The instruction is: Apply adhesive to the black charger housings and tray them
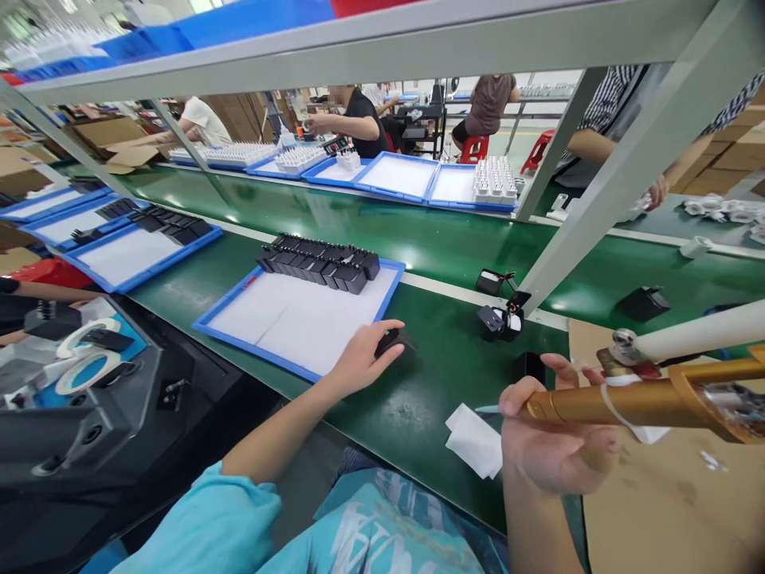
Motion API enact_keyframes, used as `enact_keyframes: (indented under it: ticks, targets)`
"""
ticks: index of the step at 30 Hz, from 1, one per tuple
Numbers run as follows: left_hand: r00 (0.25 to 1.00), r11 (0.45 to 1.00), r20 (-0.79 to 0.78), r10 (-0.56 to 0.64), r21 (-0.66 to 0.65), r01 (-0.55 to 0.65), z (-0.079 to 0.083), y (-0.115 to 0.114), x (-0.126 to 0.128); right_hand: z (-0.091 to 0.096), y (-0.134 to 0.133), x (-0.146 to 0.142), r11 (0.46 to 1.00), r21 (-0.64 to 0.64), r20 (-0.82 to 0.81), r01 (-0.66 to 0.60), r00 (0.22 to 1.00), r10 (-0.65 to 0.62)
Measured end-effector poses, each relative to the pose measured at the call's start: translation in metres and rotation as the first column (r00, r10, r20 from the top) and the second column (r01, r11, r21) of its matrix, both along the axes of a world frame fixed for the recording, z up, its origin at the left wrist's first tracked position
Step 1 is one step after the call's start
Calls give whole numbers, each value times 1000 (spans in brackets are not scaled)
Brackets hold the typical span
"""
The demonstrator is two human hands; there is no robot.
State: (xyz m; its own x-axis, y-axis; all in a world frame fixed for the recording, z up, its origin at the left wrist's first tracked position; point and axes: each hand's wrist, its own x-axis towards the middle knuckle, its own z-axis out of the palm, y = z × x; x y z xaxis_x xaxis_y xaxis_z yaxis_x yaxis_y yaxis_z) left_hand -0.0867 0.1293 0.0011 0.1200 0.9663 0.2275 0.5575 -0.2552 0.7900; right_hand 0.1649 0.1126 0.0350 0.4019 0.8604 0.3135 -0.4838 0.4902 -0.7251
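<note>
My left hand (362, 356) pinches a small black box-shaped part (391, 341) at the front right corner of a blue-rimmed tray (302, 369). The part is blurred by motion. Rows of black box-shaped parts with springy prongs (323, 261) stand along the far side of that tray. On the right, my right hand (553, 454), palm up, has its fingers curled about the end of a gold-coloured cylindrical tool (603, 405). A thin light-blue tip (487, 409) shows beside those fingers; what it belongs to is hidden. White paper (476, 443) lies on the green bench.
Opened black parts (505, 317) lie near a slanting grey post (603, 183). A dark box (529, 367) stands behind my right fingers. A cardboard sheet (669, 494) covers the right side. More trays (143, 255) stand left. A shelf beam (370, 56) crosses overhead. Co-workers sit beyond.
</note>
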Motion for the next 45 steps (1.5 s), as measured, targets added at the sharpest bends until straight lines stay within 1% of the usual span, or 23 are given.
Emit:
enact_keyframes:
  ticks: [1,2,3,4,6,7,9,11,14,16,18,20,21,23,25,27,29,32,34,36,39,42,45]
  targets:
    - [971,992,-222,90,104,-68,1,12,-8,0,0,0,1000,-11,-2,4,1000,-4]
    - [902,974,-392,183,199,-112,2,26,-17,1,-1,-1,1000,-22,-1,7,1000,-7]
    - [821,955,-508,258,265,-136,3,41,-26,1,-1,-2,1000,-28,-1,13,1000,-13]
    - [745,940,-590,311,308,-148,4,56,-34,2,-1,-2,999,-34,-1,18,1000,-18]
    - [623,930,-697,355,333,-158,5,85,-48,3,-2,-4,999,-34,-2,19,1000,-19]
    - [583,930,-728,361,330,-163,5,97,-53,4,-2,-4,999,-33,0,15,1000,-15]
    - [544,930,-755,366,320,-181,3,113,-58,4,-3,-5,999,-37,4,13,1000,-13]
    - [541,921,-746,389,331,-207,1,120,-60,3,-2,-4,999,-43,8,14,1000,-14]
    - [538,889,-709,457,383,-251,1,124,-59,1,-2,-3,999,-33,15,-7,1000,8]
    - [565,887,-686,458,394,-241,4,132,-53,1,-2,-3,1000,-24,22,-17,1000,17]
    - [660,927,-658,362,331,-178,9,146,-40,1,-3,-4,1000,-26,21,-6,1000,7]
    - [759,971,-621,197,232,-63,11,167,-19,2,-4,-5,1000,-29,24,-1,1000,2]
    - [789,983,-605,111,186,5,12,179,-6,2,-4,-6,1000,-26,28,1,1000,0]
    - [805,985,-593,-20,125,117,9,203,22,3,-3,-7,1000,-16,36,7,999,-6]
    - [809,982,-580,-97,78,174,3,225,47,3,-3,-7,1000,-12,41,21,999,-20]
    - [818,982,-558,-137,33,187,0,240,64,3,-2,-7,1000,-5,45,24,999,-23]
    - [830,986,-540,-137,5,166,0,249,71,2,-2,-6,1000,8,44,10,999,-11]
    - [847,994,-525,-84,16,109,8,243,67,2,-3,-4,998,44,32,-35,999,33]
    - [853,995,-519,-53,44,88,16,226,60,2,-4,-4,996,64,26,-61,998,60]
    - [856,993,-514,-58,60,103,24,197,53,3,-5,-4,994,72,20,-81,997,79]
    - [854,983,-500,-142,27,180,27,139,46,3,-7,-5,991,78,12,-106,994,105]
    - [870,960,-416,-263,-26,278,18,82,42,2,-6,-4,990,91,9,-109,994,109]
    - [894,940,-289,-341,-77,334,4,45,39,1,-5,-3,990,97,5,-103,995,103]
